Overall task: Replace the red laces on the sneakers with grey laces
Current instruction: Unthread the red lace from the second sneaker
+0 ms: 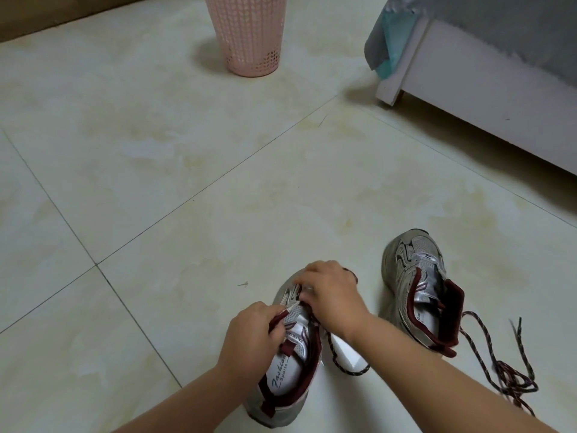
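A: Sneakers: near one (290, 348) on floor (156, 182) under both hands, second (415, 289) just right; bare tile ahead.
B: Hidden?
A: Right hand (331, 295) covers the toe eyelets (fingers curled, grip unclear). Left hand (249, 332) pinches red lace (278, 320). Loose lace (505, 370) far right.

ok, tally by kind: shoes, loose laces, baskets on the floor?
Sneakers: 2, the sneaker in hand and the second sneaker
Loose red lace: 1
Pink basket: 1
Total: 4
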`<action>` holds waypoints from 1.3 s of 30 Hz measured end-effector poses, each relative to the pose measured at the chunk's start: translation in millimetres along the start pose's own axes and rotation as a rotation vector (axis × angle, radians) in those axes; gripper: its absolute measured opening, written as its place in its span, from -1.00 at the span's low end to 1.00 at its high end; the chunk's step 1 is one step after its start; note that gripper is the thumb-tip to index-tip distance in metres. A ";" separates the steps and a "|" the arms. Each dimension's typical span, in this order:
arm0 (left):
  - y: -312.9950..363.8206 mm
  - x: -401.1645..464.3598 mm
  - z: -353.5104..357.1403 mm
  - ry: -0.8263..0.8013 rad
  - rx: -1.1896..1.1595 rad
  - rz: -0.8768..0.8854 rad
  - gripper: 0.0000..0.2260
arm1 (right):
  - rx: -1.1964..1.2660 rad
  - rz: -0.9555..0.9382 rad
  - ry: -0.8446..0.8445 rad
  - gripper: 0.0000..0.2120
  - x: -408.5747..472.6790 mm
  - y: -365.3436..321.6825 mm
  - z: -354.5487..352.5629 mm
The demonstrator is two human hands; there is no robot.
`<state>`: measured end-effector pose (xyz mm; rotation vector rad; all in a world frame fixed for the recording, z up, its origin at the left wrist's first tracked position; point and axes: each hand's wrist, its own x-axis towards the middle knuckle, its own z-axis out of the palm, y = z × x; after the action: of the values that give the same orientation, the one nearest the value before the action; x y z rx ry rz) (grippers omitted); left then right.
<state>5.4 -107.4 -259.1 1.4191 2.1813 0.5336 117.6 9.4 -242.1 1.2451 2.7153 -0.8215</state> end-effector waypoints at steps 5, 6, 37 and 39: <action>-0.5 -0.6 0.4 0.000 0.010 -0.004 -0.84 | -0.025 0.011 0.010 -0.81 2.5 -5.3 5.4; -0.5 -0.6 0.5 0.003 0.005 -0.005 -0.85 | 0.081 0.102 0.017 -0.76 4.0 -5.0 2.6; -1.4 -0.9 1.3 -0.003 0.011 0.005 -0.81 | 0.563 0.274 0.164 -0.63 6.0 0.0 5.3; -1.7 -1.1 1.4 -0.003 0.002 0.001 -0.81 | 0.639 0.345 0.181 -0.61 8.7 3.8 -0.4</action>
<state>5.4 -108.9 -261.0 1.4216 2.1793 0.5298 114.5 17.7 -245.6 1.9046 2.3029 -1.6606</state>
